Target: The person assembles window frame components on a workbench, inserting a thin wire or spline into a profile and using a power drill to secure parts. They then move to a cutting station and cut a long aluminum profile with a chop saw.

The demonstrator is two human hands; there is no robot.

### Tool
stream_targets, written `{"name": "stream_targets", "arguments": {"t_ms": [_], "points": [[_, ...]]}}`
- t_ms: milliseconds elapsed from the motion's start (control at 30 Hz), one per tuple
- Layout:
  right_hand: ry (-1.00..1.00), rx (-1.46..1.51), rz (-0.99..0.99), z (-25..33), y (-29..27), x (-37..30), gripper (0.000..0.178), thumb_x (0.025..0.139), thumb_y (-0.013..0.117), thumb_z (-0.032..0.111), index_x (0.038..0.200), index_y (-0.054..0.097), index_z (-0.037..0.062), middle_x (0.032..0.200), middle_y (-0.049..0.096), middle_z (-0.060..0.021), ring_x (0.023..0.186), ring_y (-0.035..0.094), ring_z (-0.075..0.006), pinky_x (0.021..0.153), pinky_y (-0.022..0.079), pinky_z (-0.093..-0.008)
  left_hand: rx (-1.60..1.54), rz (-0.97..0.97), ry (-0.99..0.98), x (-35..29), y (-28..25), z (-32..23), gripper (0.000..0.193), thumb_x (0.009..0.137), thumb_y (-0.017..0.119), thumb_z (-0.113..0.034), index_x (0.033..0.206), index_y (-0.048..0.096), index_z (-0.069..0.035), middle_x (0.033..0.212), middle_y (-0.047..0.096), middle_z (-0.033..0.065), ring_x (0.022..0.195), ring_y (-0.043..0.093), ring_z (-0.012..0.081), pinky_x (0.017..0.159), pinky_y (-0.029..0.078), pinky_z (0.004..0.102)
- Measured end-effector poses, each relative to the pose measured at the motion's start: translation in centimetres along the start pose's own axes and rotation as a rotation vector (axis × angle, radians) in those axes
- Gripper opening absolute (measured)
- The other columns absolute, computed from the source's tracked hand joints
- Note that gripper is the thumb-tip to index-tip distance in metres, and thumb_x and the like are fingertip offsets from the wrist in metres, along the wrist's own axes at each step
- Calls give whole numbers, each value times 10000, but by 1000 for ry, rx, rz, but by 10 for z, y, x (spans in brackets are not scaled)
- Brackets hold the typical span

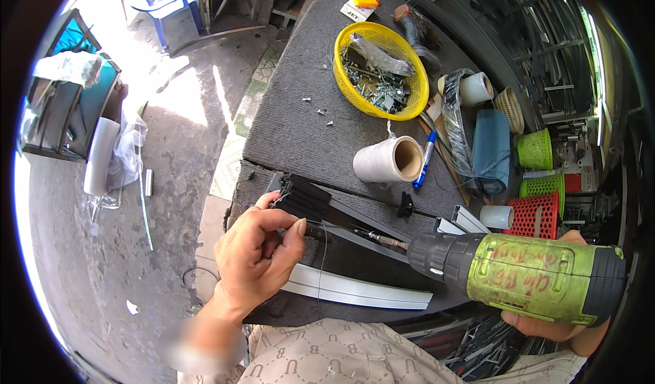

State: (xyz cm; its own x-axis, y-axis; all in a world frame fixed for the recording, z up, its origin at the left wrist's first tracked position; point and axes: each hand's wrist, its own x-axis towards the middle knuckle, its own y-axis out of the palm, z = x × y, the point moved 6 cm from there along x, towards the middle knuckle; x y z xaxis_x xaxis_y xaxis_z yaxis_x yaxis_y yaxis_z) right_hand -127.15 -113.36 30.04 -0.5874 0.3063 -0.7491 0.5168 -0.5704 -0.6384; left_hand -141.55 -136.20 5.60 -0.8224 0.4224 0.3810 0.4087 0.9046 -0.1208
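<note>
My right hand (539,326) grips a green and black cordless drill (539,275), lying sideways with its chuck toward the left. Its long bit reaches a dark metal profile (368,237) on the bench; the exact contact at the tip is too small to tell. My left hand (256,251) is closed, thumb and forefinger pinching the dark profile's left end. Just beyond those fingers sits a black ribbed block (305,196). A thin thread hangs down beside the thumb. Nearer my body lies a white curved-looking profile (358,288).
On the carpeted bench (286,111) stand a yellow basket (344,87) of screws, a roll of white film (382,160), a blue marker (424,159) and another power tool (413,32). Colored baskets (535,213) crowd the right. A blue chair (164,5) stands on the floor.
</note>
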Motion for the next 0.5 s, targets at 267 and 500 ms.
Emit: {"name": "stream_targets", "arguments": {"t_ms": [267, 500], "points": [[88, 40, -45, -35, 5, -6, 648, 752, 951, 307, 1337, 747, 116, 1296, 783, -27, 1147, 747, -198, 967, 484, -353, 19, -4, -15, 0, 1, -1, 158, 887, 815, 62, 953, 694, -15, 699, 595, -32, 534, 390, 47, 1036, 599, 466], [-127, -313, 44, -31, 1, 0, 679, 771, 918, 324, 1397, 728, 141, 1264, 786, -40, 1175, 739, -219, 1038, 501, -381, 26, -2, 13, 0, 1, -2, 158, 891, 813, 64, 950, 690, -17, 692, 596, -36, 520, 371, 41, 1044, 594, 468]]}}
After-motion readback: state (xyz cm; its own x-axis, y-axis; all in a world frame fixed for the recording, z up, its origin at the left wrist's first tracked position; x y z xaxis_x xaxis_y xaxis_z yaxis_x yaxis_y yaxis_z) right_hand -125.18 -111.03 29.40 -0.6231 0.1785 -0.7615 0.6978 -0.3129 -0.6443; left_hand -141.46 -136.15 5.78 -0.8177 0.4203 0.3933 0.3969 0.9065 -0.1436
